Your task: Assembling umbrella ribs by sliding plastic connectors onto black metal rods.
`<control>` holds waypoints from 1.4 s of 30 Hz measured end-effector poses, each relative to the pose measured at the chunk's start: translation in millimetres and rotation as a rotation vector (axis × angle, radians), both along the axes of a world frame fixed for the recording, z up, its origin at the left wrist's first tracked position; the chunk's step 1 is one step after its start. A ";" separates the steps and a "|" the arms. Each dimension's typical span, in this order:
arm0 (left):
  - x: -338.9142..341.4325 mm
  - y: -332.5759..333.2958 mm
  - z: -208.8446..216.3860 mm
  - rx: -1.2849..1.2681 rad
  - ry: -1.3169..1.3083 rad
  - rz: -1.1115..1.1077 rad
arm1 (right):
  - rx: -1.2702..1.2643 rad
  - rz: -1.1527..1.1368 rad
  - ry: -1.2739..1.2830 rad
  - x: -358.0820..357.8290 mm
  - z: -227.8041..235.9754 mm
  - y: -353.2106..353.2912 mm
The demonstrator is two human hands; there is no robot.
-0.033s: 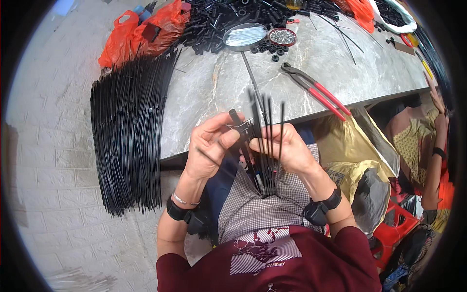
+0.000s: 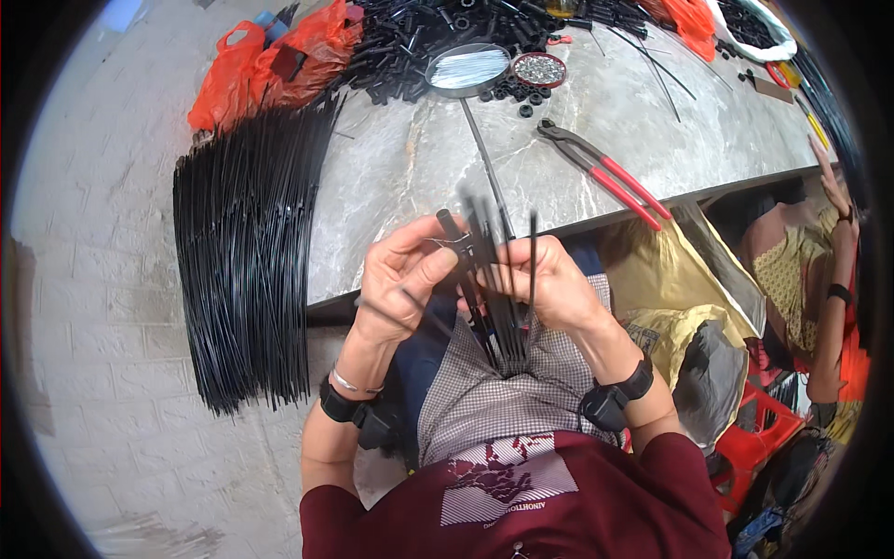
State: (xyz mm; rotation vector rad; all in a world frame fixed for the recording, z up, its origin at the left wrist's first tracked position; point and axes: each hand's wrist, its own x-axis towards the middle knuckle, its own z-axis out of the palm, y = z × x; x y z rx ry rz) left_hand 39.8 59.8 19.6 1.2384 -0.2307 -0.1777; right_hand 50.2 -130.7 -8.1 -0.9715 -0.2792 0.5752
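Observation:
Between the thumb and fingers of my left hand (image 2: 400, 279) is a dark tube (image 2: 449, 224), tilted, with a fine wire (image 2: 445, 244) near its upper end. My right hand (image 2: 549, 284) pinches a cluster of thin black rods (image 2: 507, 326) that look like umbrella ribs. These rods run from my lap up past the fingertips, where their upper ends are blurred. One rod (image 2: 533, 252) stands apart at the right of the cluster. Both hands work close together over my checked apron (image 2: 484, 401), just off the table's front edge. Part of the cluster is hidden behind my fingers.
A thick stack of black rods (image 2: 247, 252) overhangs the table's (image 2: 391, 158) left end. Red-handled pincers (image 2: 605, 172) lie at the right. Behind are a dish of pale pins (image 2: 468, 70), a dish of small metal parts (image 2: 540, 70) and black tubular pieces (image 2: 400, 47). Another person's arm (image 2: 833, 279) shows far right.
The upper ends of the rods in my right hand have shifted slightly left and bunched closer together. My left hand stays almost in place.

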 end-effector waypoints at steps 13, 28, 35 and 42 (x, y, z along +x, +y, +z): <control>7.3 4.8 -5.5 -0.014 0.041 -0.085 | 0.037 -0.010 -0.003 1.0 -8.0 6.3; 10.8 3.0 -8.1 -0.182 0.039 -0.139 | 0.176 -0.090 -0.105 0.4 -8.4 2.1; 5.7 -7.1 -0.9 -0.093 0.026 -0.054 | 0.147 -0.026 -0.132 3.8 -9.7 0.0; 6.2 -1.4 -3.2 -0.012 0.032 -0.023 | 0.127 -0.021 -0.140 5.6 -8.7 -0.2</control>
